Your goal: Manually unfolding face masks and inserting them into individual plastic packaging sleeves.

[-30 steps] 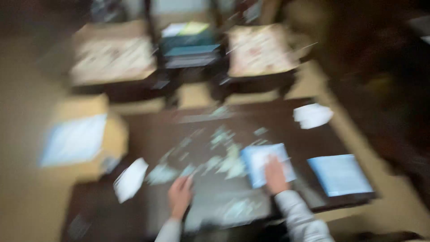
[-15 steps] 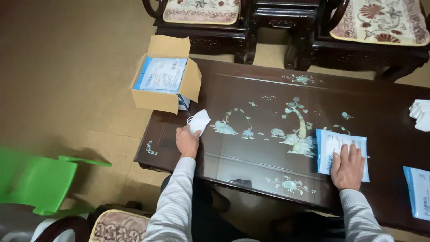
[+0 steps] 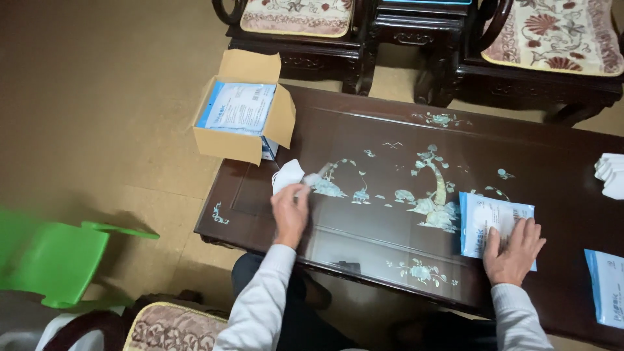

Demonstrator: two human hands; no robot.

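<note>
My left hand (image 3: pixel 290 213) holds a folded white face mask (image 3: pixel 288 175) just above the dark inlaid coffee table (image 3: pixel 390 130), near its left end. My right hand (image 3: pixel 513 250) lies flat, fingers spread, on a blue and white flat packet (image 3: pixel 489 218) toward the table's right side. An open cardboard box (image 3: pixel 244 107) holding blue and white packets stands at the table's far left corner, just beyond the mask.
Another blue packet (image 3: pixel 608 296) lies at the right edge, with white masks (image 3: pixel 611 174) beyond it. Dark wooden chairs with patterned cushions (image 3: pixel 296 14) stand behind the table. A green plastic chair (image 3: pixel 55 260) is on the floor to my left.
The camera settled from a blur and drew closer. My left hand has lifted the white mask slightly and shifted it right. My right hand stays on the packet.
</note>
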